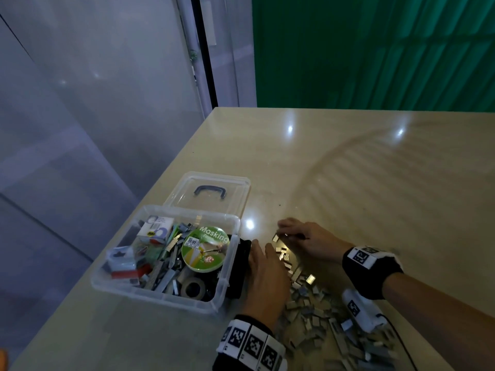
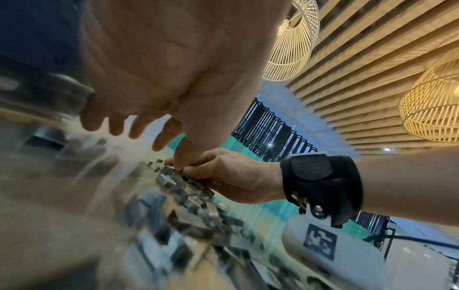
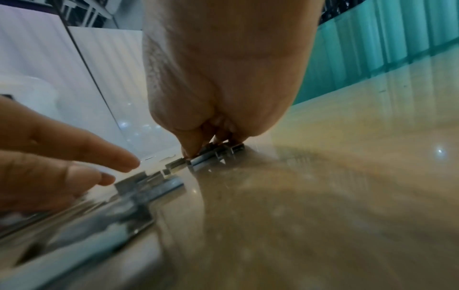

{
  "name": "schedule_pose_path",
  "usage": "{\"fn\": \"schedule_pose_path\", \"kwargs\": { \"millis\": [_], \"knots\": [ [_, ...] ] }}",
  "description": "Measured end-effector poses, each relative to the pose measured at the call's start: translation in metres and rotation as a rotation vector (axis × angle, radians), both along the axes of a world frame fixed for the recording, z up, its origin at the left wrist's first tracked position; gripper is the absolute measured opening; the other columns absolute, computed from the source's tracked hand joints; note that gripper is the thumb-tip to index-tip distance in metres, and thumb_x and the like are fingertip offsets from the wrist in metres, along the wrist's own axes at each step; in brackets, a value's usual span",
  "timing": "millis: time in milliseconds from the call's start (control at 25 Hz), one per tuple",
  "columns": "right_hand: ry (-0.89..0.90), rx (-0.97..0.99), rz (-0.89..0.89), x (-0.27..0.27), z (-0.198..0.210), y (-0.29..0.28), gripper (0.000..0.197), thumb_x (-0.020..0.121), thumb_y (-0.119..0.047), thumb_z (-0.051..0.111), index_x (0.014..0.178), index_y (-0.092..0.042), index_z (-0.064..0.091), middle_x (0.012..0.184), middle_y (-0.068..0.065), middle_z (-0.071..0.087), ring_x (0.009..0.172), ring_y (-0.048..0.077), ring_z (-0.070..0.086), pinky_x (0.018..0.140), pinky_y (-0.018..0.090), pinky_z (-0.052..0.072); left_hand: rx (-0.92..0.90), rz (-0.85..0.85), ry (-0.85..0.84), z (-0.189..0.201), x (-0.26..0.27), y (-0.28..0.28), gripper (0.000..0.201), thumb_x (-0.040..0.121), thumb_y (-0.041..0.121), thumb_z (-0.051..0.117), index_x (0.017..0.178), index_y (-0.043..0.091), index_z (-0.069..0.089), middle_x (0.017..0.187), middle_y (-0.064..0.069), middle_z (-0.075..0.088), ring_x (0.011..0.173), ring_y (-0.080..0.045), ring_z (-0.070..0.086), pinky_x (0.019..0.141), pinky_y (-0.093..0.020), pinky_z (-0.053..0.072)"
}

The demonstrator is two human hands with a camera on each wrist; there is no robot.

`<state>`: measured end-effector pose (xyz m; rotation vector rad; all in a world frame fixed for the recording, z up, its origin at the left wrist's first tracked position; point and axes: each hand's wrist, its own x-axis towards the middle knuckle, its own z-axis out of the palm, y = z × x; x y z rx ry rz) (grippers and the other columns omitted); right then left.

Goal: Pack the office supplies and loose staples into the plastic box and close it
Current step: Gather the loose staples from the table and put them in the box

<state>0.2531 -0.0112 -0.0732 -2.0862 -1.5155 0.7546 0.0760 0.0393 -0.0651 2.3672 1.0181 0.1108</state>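
The clear plastic box (image 1: 166,297) stands open at the table's left edge, holding a green masking tape roll (image 1: 206,250), staple strips and small packets. Its lid (image 1: 235,188) lies flat behind it. Loose staples (image 1: 308,298) are heaped to the right of the box. My left hand (image 1: 263,253) lies flat with straight fingers between the box and the heap. My right hand (image 1: 288,232) is at the heap's far end, its fingers (image 3: 191,145) curled down and pinching staple pieces (image 3: 211,155) against the table. The left wrist view shows my left hand (image 2: 139,127) empty.
A black object (image 1: 239,266) lies against the box's right wall, partly under my left hand. A white camera unit (image 1: 361,311) with a cable hangs under my right wrist, over the staples. The beige table (image 1: 375,170) ends close to the left of the box.
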Motion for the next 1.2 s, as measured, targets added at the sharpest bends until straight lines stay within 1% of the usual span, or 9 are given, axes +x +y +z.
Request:
{"fn": "schedule_pose_path", "kwargs": {
  "millis": [120,240,360,480,640,720,880,1080,1200],
  "knots": [
    [0.097,-0.036,0.046,-0.01,-0.001,-0.027,0.051,0.096,0.004,0.048,0.134,-0.027,0.064,0.152,-0.014,0.045,0.144,0.002,0.031,0.121,0.029,0.02,0.058,-0.113,0.075,-0.01,-0.008,-0.015,0.053,0.098,0.026,0.054,0.146,0.014,0.036,0.153,-0.01,0.026,0.143,-0.03,0.024,0.116,-0.041,0.031],
    [0.149,-0.052,0.083,-0.018,0.008,-0.05,0.06,0.091,0.01,0.045,0.126,-0.031,0.07,0.138,-0.014,0.061,0.13,0.003,0.053,0.112,0.027,0.04,-0.018,-0.253,-0.073,-0.017,-0.019,-0.028,0.045,0.099,0.015,0.052,0.143,0.013,0.042,0.148,-0.006,0.035,0.14,-0.023,0.028,0.114,-0.034,0.035],
    [0.148,0.006,-0.065,-0.018,0.021,-0.054,0.052,0.094,0.006,0.048,0.118,-0.031,0.074,0.123,-0.008,0.071,0.116,0.006,0.063,0.101,0.031,0.051,0.074,-0.248,-0.093,-0.019,-0.038,-0.034,0.045,0.099,0.017,0.053,0.143,0.015,0.044,0.15,-0.006,0.033,0.142,-0.024,0.029,0.113,-0.032,0.036],
    [0.02,0.039,-0.163,-0.027,0.028,-0.038,0.04,0.099,0.002,0.047,0.12,-0.02,0.073,0.127,0.002,0.068,0.118,0.013,0.061,0.1,0.029,0.048,0.132,-0.132,0.107,-0.015,-0.062,-0.039,0.062,0.096,0.021,0.058,0.149,0.01,0.029,0.159,-0.019,0.01,0.148,-0.036,0.013,0.12,-0.041,0.024],
    [-0.148,-0.093,-0.01,-0.048,0.028,-0.011,0.044,0.096,0.002,0.046,0.135,-0.011,0.061,0.138,0.011,0.054,0.127,0.026,0.051,0.103,0.033,0.041,0.137,-0.02,0.185,-0.019,-0.077,-0.043,0.057,0.091,0.023,0.065,0.137,-0.003,0.042,0.148,-0.031,0.029,0.139,-0.047,0.032,0.113,-0.048,0.036],
    [-0.213,-0.131,0.118,-0.057,0.031,-0.009,0.044,0.095,0.004,0.047,0.135,-0.006,0.061,0.141,0.013,0.049,0.127,0.029,0.049,0.101,0.034,0.041,0.115,-0.105,0.169,-0.023,-0.074,-0.044,0.051,0.095,0.019,0.056,0.138,-0.003,0.04,0.148,-0.028,0.028,0.139,-0.044,0.029,0.114,-0.048,0.033],
    [-0.232,-0.212,0.24,-0.053,0.038,-0.031,0.041,0.09,0.006,0.051,0.118,-0.014,0.074,0.136,-0.002,0.055,0.117,0.013,0.054,0.092,0.023,0.041,0.162,-0.341,0.11,-0.025,-0.066,-0.047,0.054,0.098,0.021,0.049,0.146,0.002,0.036,0.149,-0.017,0.032,0.139,-0.034,0.025,0.118,-0.041,0.024],
    [-0.102,-0.052,-0.054,-0.02,0.048,-0.061,0.047,0.091,0.011,0.045,0.109,-0.018,0.077,0.122,-0.002,0.07,0.114,0.011,0.063,0.094,0.023,0.046,0.037,-0.256,-0.143,-0.019,-0.066,-0.037,0.035,0.098,0.014,0.051,0.133,0.01,0.049,0.132,-0.005,0.045,0.122,-0.022,0.045,0.104,-0.032,0.041],
    [-0.164,-0.143,-0.135,-0.01,0.041,-0.072,0.03,0.098,-0.019,0.063,0.127,-0.014,0.067,0.126,0.004,0.064,0.106,0.014,0.06,0.086,0.023,0.042,-0.019,-0.155,-0.075,-0.015,-0.061,-0.031,0.038,0.095,0.03,0.058,0.128,0.017,0.046,0.128,-0.005,0.041,0.118,-0.023,0.044,0.1,-0.037,0.043]
  ]
}}
